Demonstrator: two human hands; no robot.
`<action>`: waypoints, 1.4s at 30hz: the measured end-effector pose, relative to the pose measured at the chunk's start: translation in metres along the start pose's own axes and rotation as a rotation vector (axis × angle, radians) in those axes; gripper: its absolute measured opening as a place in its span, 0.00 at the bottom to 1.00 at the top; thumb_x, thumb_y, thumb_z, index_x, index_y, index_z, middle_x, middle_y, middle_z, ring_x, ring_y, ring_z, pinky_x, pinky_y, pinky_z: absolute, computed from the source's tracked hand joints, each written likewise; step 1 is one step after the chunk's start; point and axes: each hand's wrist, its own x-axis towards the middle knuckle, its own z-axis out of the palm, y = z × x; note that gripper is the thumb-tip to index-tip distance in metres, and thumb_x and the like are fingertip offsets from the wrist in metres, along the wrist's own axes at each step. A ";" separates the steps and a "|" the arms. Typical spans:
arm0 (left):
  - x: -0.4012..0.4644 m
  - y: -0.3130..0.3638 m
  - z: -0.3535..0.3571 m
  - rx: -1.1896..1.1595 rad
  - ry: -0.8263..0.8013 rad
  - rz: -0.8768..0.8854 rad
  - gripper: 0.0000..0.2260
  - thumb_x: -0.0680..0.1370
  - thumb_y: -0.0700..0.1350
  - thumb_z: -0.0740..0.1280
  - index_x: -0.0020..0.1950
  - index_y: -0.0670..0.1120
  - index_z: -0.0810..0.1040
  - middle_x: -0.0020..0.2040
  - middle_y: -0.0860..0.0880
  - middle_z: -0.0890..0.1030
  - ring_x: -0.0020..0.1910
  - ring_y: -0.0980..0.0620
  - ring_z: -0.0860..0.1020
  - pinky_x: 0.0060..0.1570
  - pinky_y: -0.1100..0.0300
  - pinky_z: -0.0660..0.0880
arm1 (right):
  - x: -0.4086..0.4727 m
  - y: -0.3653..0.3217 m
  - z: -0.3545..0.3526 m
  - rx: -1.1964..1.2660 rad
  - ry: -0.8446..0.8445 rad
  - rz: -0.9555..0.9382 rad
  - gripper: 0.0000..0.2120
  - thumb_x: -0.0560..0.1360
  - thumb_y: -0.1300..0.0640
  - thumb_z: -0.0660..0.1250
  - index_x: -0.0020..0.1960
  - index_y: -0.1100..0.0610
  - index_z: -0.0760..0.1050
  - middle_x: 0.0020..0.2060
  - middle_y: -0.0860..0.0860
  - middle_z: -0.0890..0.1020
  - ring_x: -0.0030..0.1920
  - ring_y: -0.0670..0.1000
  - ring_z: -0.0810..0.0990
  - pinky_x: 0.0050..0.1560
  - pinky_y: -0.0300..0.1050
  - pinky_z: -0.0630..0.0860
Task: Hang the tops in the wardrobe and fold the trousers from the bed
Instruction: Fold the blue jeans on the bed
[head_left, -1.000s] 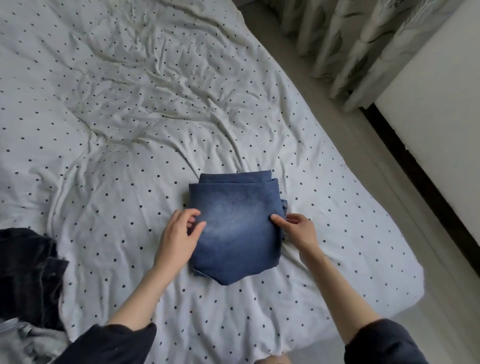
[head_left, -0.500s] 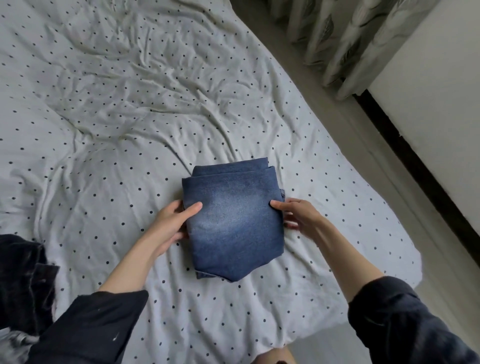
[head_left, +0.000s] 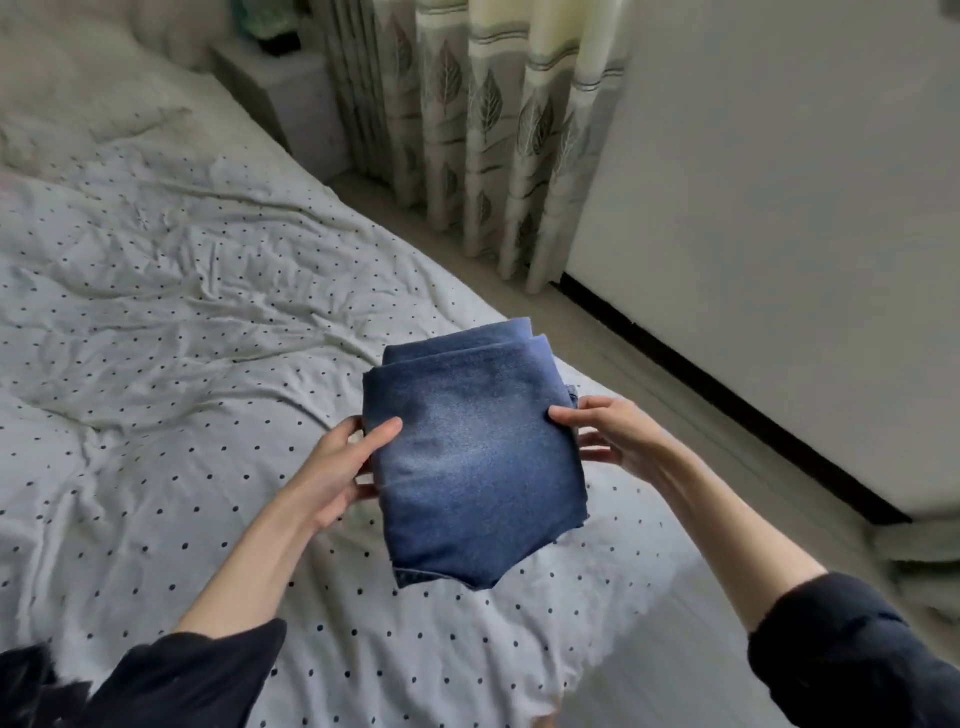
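Observation:
A pair of blue jeans (head_left: 478, 457), folded into a thick square, is held up above the right edge of the bed (head_left: 171, 322). My left hand (head_left: 337, 467) grips its left side, thumb on top and fingers underneath. My right hand (head_left: 602, 431) grips the right side the same way. The bed has a white sheet with small black dots.
A dark garment (head_left: 26, 686) shows at the bottom left corner. Leaf-patterned curtains (head_left: 483, 119) hang beyond the bed, with a small bedside unit (head_left: 291, 98) beside them. A white wall with a dark skirting (head_left: 727, 395) runs along the right. A strip of floor lies between bed and wall.
Both hands have lifted the folded jeans off the bed and carried them toward the right. The view has swung up and right, showing the curtains and wall.

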 end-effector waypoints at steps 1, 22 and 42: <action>-0.006 0.008 0.009 0.023 -0.046 0.024 0.15 0.73 0.48 0.69 0.58 0.45 0.74 0.49 0.46 0.83 0.44 0.49 0.82 0.40 0.50 0.79 | -0.018 0.000 -0.009 0.015 0.033 -0.030 0.16 0.67 0.53 0.76 0.34 0.53 0.68 0.35 0.47 0.81 0.36 0.47 0.80 0.40 0.42 0.76; -0.160 -0.051 0.385 0.425 -0.965 0.040 0.23 0.68 0.50 0.72 0.60 0.44 0.74 0.51 0.47 0.83 0.48 0.48 0.83 0.36 0.54 0.79 | -0.411 0.203 -0.221 0.512 0.884 -0.118 0.13 0.68 0.51 0.75 0.48 0.56 0.79 0.43 0.51 0.84 0.42 0.49 0.82 0.43 0.41 0.76; -0.494 -0.168 0.710 0.674 -1.987 0.050 0.17 0.67 0.51 0.73 0.53 0.48 0.77 0.44 0.53 0.84 0.40 0.54 0.83 0.35 0.56 0.78 | -0.785 0.315 -0.189 0.915 1.995 -0.156 0.10 0.67 0.52 0.75 0.44 0.55 0.79 0.36 0.49 0.84 0.38 0.49 0.80 0.36 0.43 0.72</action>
